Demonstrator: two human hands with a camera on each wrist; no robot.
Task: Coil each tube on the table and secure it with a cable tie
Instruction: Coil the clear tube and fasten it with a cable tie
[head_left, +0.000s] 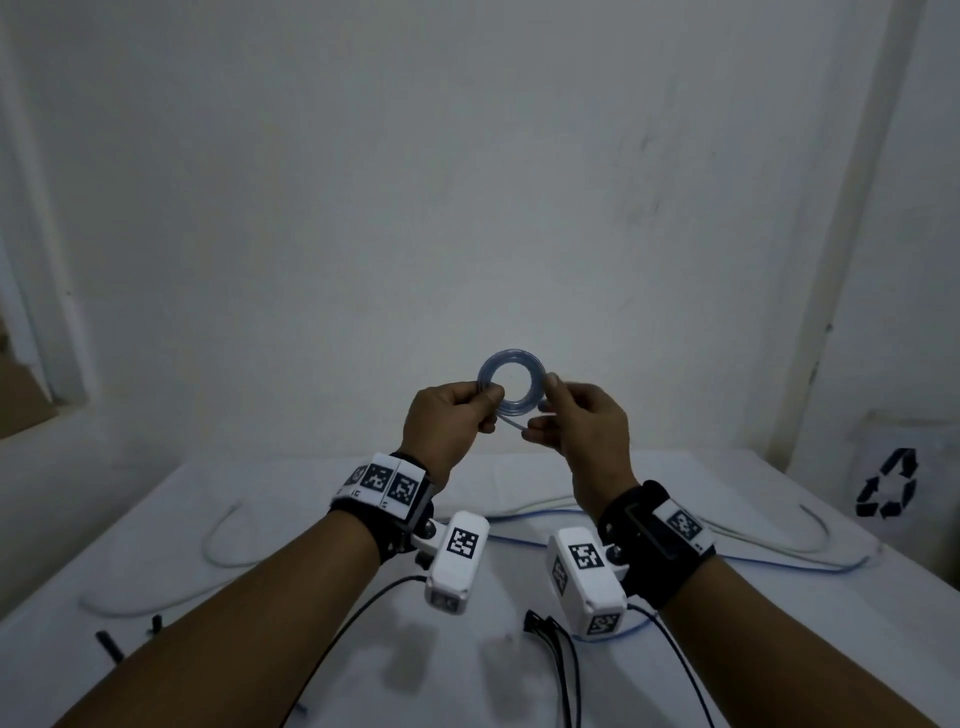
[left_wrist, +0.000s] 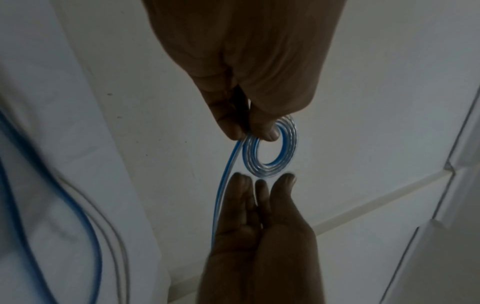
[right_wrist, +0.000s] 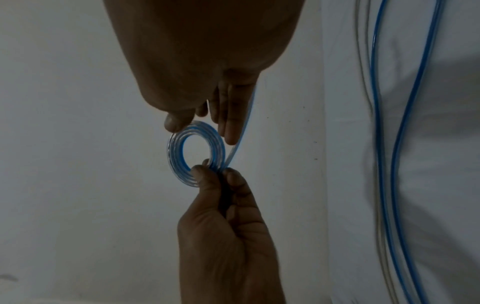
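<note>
A clear tube with a blue stripe is wound into a small flat coil (head_left: 511, 384) held up in front of the wall, above the table (head_left: 291, 499). My left hand (head_left: 493, 400) pinches the coil's left rim between thumb and forefinger, seen close in the left wrist view (left_wrist: 254, 133). My right hand (head_left: 545, 405) holds the opposite rim between thumb and nearly straight fingers (right_wrist: 228, 131). The tube's loose tail (left_wrist: 221, 195) runs from the coil past my right fingers down toward the table. Black cable ties (head_left: 550, 639) lie near the front edge, below my right wrist.
A long blue-striped length of tube (head_left: 779, 564) and a whitish tube (head_left: 223, 540) snake across the table. Small dark pieces (head_left: 109, 647) lie at the front left. A white bin with a recycling symbol (head_left: 888, 483) stands to the right of the table.
</note>
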